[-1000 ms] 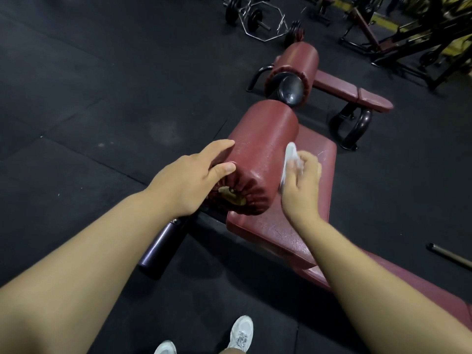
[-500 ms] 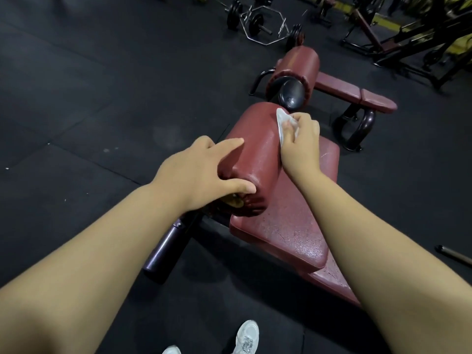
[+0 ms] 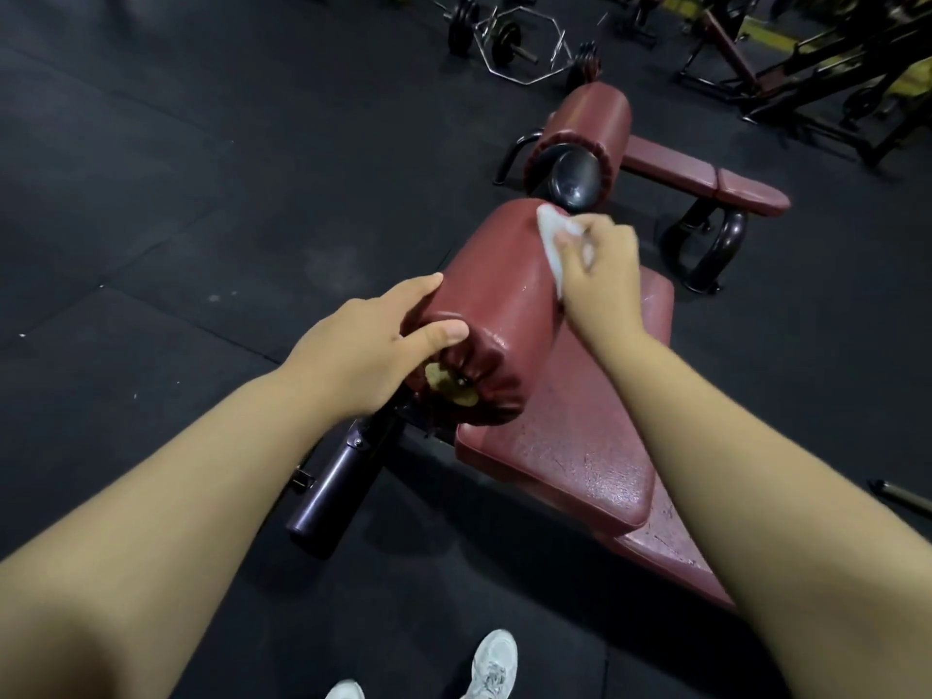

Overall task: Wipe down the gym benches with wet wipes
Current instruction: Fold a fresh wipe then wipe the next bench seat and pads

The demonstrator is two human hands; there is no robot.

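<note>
Left hand (image 3: 363, 345) grips near end of cracked maroon vinyl roller pad (image 3: 499, 300), likely steadying it against rotation. Right hand (image 3: 600, 274) pinches crumpled white wet wipe (image 3: 552, 234), pressing it on pad's far right side. Maroon bench seat (image 3: 580, 446) below.

Room left, blocked ahead
Bare rubber floor (image 3: 176, 219) left of the roller pad (image 3: 504, 305); another bench's roller (image 3: 587, 128) just beyond.

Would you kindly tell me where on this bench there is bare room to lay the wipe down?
The seat pad is bare between the roller pad and the right forearm. The roller is crowded: left hand grips its near end, right hand presses the wipe on its far end.
</note>
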